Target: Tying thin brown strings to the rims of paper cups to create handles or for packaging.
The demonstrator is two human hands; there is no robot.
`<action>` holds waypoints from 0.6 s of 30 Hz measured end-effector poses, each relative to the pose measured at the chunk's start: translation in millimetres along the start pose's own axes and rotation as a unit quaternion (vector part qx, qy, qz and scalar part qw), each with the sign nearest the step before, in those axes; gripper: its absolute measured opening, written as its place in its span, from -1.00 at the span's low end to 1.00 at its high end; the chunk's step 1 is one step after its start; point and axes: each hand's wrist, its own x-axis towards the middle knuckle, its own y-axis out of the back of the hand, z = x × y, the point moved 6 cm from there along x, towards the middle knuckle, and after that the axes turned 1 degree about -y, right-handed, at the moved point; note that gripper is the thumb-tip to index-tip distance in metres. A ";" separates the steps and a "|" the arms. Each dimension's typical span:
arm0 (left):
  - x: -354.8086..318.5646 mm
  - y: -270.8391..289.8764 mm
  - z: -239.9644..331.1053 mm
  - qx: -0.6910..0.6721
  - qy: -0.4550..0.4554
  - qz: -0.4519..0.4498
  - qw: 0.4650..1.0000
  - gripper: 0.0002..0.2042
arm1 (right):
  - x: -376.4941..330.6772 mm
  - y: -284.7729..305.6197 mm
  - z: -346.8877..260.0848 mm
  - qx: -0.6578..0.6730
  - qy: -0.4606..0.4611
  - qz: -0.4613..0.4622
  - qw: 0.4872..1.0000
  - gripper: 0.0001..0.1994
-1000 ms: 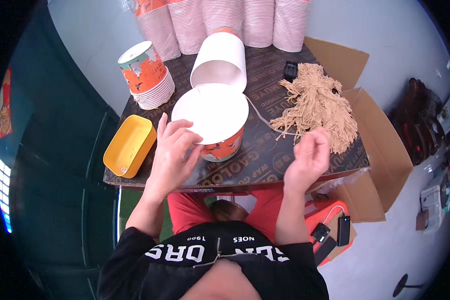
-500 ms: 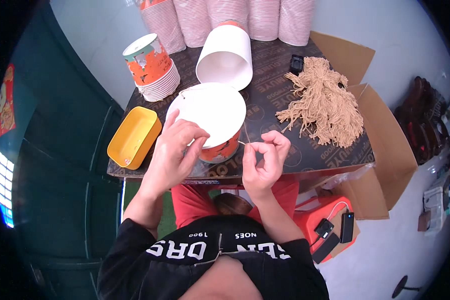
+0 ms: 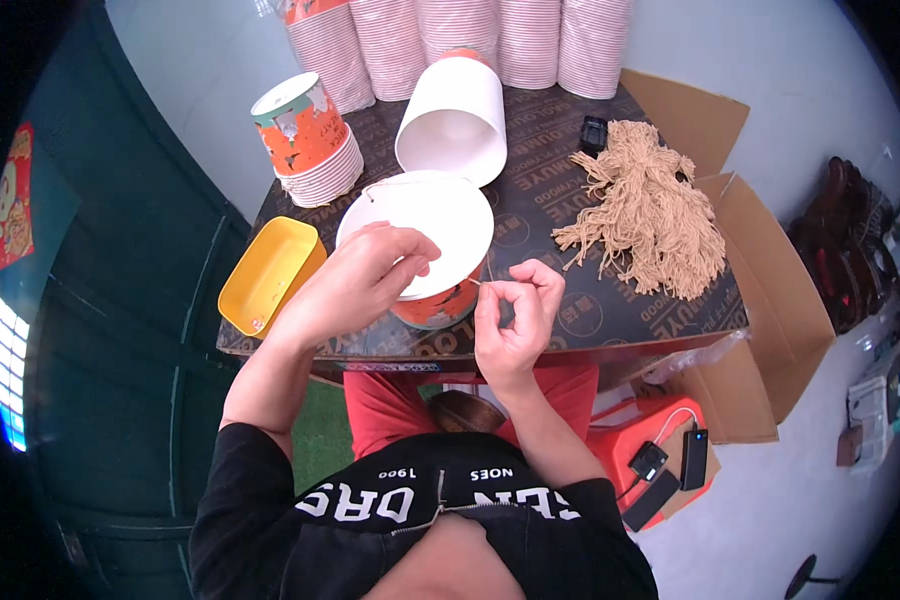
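In front of me stands a paper bucket (image 3: 435, 312), orange and green outside, its white opening facing up toward me. A thin cord (image 3: 395, 182) runs along the far left of its rim. My left hand (image 3: 375, 268) reaches over the near left rim, thumb and fingers curled together above the white opening; whatever is between them is hidden. At the bucket's right side my right hand (image 3: 515, 315) pinches a light cord end close to the wall, index finger and thumb together.
Behind lies a white bucket (image 3: 452, 140) on its side. A stack of printed buckets (image 3: 305, 140) and a yellow tray (image 3: 270, 275) are at left. Tan cords (image 3: 650, 220) lie in a heap at right, near a small black object (image 3: 593, 133). Wrapped stacks (image 3: 470, 45) line the back; an open carton (image 3: 770, 300) adjoins the table.
My left hand has moved right and farther over the opening, its fingers now turned down and closer together. My right hand has shifted slightly left and down, still pinching the cord near the bucket.
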 end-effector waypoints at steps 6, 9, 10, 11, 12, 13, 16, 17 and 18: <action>5.2 -4.0 -0.8 0.004 0.003 -0.039 0.999 -0.79 | 2.9 -1.9 -2.5 -0.014 0.034 -0.002 0.999 -0.82; 11.5 -7.4 -5.5 -0.022 0.010 -0.072 0.997 -0.76 | 1.8 -3.6 -0.3 -0.009 0.028 -0.001 1.000 -0.83; 12.8 -9.2 -7.5 -0.037 0.013 -0.089 0.995 -0.74 | 1.3 -4.7 0.4 -0.005 0.022 -0.002 1.000 -0.83; 14.3 -9.3 -9.8 -0.036 0.013 -0.089 0.995 -0.74 | 1.5 -5.7 0.0 -0.004 0.022 -0.002 1.000 -0.83; 15.6 -11.2 -10.2 -0.048 -0.002 -0.102 0.994 -0.73 | 1.9 -6.8 -0.6 -0.003 0.023 -0.003 1.000 -0.83; 17.1 -13.2 -10.4 -0.060 -0.017 -0.116 0.991 -0.72 | 2.2 -7.7 -0.9 -0.002 0.025 -0.005 1.000 -0.83; 22.6 -17.7 -9.6 -0.076 -0.049 -0.155 0.984 -0.72 | 3.5 -10.0 -1.5 0.002 0.032 -0.007 0.999 -0.83; 24.8 -18.5 -9.8 -0.076 -0.050 -0.156 0.984 -0.72 | 3.6 -10.1 -1.5 0.002 0.032 -0.006 0.999 -0.83; 26.4 -21.1 -9.6 -0.079 -0.047 -0.170 0.981 -0.74 | 3.5 -10.6 -1.0 0.007 0.028 -0.009 1.000 -0.83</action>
